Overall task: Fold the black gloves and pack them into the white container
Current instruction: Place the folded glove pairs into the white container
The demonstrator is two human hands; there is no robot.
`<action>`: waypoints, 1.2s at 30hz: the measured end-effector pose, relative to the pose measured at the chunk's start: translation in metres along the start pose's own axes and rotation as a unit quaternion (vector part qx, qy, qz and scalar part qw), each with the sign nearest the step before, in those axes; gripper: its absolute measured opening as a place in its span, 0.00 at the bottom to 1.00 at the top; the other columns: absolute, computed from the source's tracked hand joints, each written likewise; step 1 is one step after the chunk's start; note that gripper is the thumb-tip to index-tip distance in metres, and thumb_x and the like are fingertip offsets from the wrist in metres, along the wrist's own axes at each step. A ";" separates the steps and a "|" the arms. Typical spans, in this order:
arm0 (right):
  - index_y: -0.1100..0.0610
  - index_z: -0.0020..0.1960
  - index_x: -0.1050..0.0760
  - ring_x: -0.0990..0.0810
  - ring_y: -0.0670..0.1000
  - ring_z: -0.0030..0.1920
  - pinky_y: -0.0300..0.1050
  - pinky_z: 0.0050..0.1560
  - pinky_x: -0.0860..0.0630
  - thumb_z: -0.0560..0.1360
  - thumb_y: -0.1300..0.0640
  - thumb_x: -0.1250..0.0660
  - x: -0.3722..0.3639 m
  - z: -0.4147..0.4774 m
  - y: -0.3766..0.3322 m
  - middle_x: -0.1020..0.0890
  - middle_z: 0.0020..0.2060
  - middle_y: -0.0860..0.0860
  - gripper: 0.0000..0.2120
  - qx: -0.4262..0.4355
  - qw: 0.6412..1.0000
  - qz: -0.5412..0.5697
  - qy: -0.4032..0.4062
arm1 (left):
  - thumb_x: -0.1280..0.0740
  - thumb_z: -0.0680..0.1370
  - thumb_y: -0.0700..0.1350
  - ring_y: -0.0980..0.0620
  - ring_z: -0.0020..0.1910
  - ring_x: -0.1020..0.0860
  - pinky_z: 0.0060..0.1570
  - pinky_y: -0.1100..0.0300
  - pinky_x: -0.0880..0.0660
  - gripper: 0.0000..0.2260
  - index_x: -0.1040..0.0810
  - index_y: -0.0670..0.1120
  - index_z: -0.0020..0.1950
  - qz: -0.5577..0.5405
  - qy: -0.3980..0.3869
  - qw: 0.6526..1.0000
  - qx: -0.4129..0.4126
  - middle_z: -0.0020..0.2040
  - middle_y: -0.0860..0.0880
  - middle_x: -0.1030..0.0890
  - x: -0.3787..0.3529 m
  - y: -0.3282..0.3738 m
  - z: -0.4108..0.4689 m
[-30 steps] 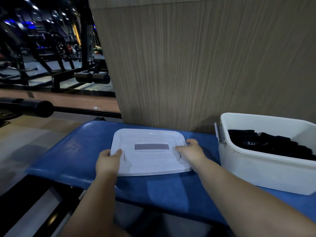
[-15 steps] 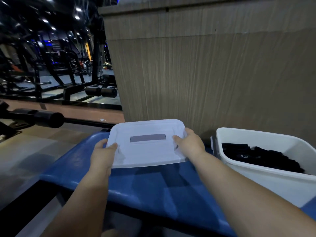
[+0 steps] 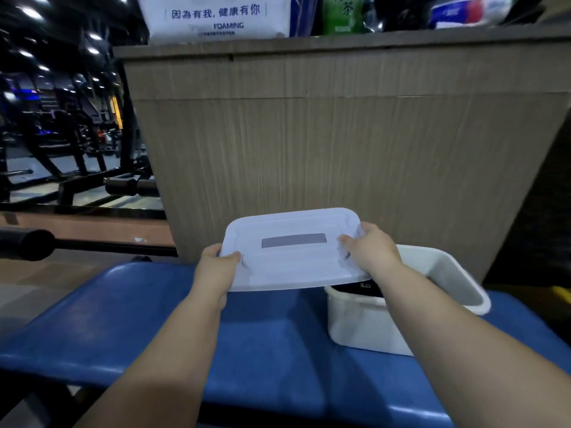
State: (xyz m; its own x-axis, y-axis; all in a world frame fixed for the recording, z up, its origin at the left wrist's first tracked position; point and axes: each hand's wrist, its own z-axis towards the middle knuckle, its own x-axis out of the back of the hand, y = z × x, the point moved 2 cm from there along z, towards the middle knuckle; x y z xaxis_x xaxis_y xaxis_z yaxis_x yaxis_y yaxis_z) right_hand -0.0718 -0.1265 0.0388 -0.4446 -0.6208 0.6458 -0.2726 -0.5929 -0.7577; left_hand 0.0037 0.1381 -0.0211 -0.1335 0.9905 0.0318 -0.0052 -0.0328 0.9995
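Observation:
I hold a white lid [image 3: 293,257] with a grey label in the air above the blue bench. My left hand [image 3: 216,270] grips its left edge, thumb on top. My right hand [image 3: 370,251] grips its right edge. The lid's right part hangs over the left end of the white container [image 3: 364,325], which stands on the bench at the right. A strip of black gloves [image 3: 358,288] with a small white mark shows inside, just under the lid; the rest of the contents is hidden by the lid and my right arm.
The blue padded bench [image 3: 154,329] runs across the front. Behind it stands a wooden counter wall [image 3: 340,149] with a white sign and bottles on top. Dark gym machines [image 3: 61,149] and a black bar [image 3: 31,245] fill the left.
Both hands have lifted the lid off the bench and carried it right, so it now partly covers the container's left end. The view has tilted upward.

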 end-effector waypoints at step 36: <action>0.57 0.68 0.31 0.29 0.53 0.46 0.45 0.41 0.33 0.76 0.44 0.41 0.094 0.027 0.153 0.26 0.49 0.54 0.25 -0.097 0.983 -0.154 0.015 | 0.39 0.75 0.50 0.46 0.52 0.24 0.54 0.50 0.24 0.10 0.26 0.48 0.54 0.261 -0.119 0.958 -0.029 0.54 0.51 0.22 -0.174 -0.009 -0.062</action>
State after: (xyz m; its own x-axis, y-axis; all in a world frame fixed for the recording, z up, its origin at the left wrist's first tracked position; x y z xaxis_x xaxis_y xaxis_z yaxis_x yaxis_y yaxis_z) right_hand -0.1324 -0.2889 -0.0137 -0.3392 -0.4106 0.8463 -0.5551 -0.6389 -0.5325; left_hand -0.0344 -0.0426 -0.0357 0.0958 0.8394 0.5350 -0.0554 -0.5321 0.8449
